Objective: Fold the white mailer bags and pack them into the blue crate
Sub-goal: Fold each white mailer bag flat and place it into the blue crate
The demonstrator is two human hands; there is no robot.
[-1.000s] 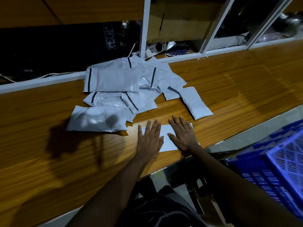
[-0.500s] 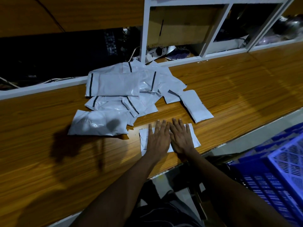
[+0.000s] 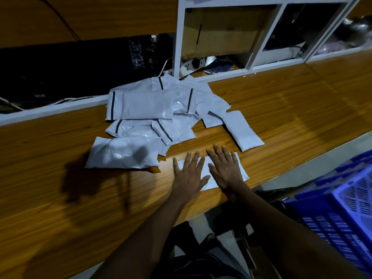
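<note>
A folded white mailer bag (image 3: pixel 206 168) lies flat near the front edge of the wooden table (image 3: pixel 281 109). My left hand (image 3: pixel 188 176) presses on its left part with straight fingers. My right hand (image 3: pixel 226 170) lies flat on its right part, fingers spread. Behind them sits a loose pile of white mailer bags (image 3: pixel 153 109), some with black strips. One puffy bag (image 3: pixel 123 153) lies at the pile's front left, and another bag (image 3: pixel 243 130) lies at its right. The blue crate (image 3: pixel 342 214) stands low at the right, below the table.
A white shelf frame (image 3: pixel 180 37) rises behind the pile, with a cardboard box (image 3: pixel 227 31) inside it. Cables and a dark device lie at the back left. Bare wood stretches to the left and right of the pile.
My hands, side by side half a second ago, have slid apart across the folded bag. The left went left and the right went right. The pile has not moved.
</note>
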